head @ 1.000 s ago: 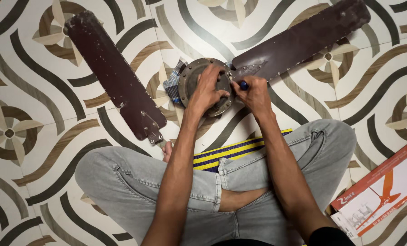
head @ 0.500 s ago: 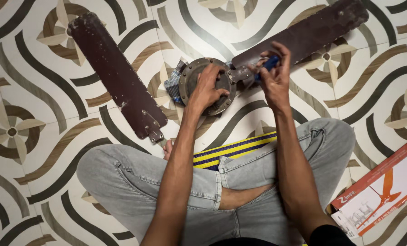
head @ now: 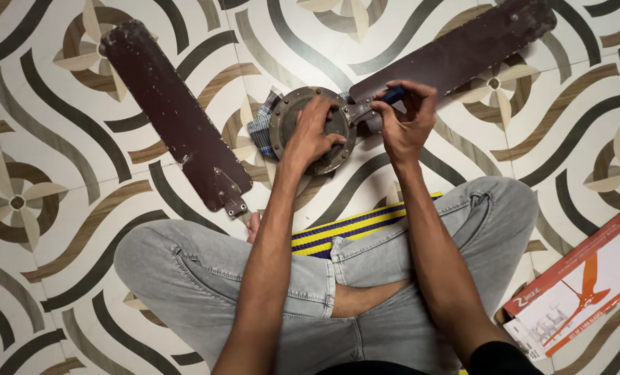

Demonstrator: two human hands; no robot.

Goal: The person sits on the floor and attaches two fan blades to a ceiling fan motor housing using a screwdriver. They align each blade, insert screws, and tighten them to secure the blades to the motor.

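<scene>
Patterned floor tiles (head: 60,292) with curved brown, grey and cream bands fill the whole view, and a person sits cross-legged on them in pale grey jeans (head: 206,271). At the middle of the far part of the floor lies a round metal fan motor (head: 289,114), flat on the tiles, with bolts around its rim. The left hand (head: 313,132) rests spread on top of the motor, its fingers pressed over the housing, steadying it rather than closing around anything. Just to the right, the right hand (head: 404,125) is clenched on a blue-handled tool (head: 393,94), most likely a screwdriver, whose tip meets the metal bracket (head: 358,111) where a blade joins the motor.

That dark brown blade (head: 463,48) runs from the bracket up toward the far right corner. A second dark brown blade (head: 174,118) lies apart from the motor on the left, slanting from the far left down to a small metal bracket at its near end, close to the person's left knee. A checked cloth (head: 261,128) peeks out from under the left edge of the motor.

Near the person's legs, a striped yellow and dark blue mat (head: 352,226) shows between the knees. At the near right corner lies a cardboard box (head: 581,292), white and orange, printed with a drawing of a fan.
</scene>
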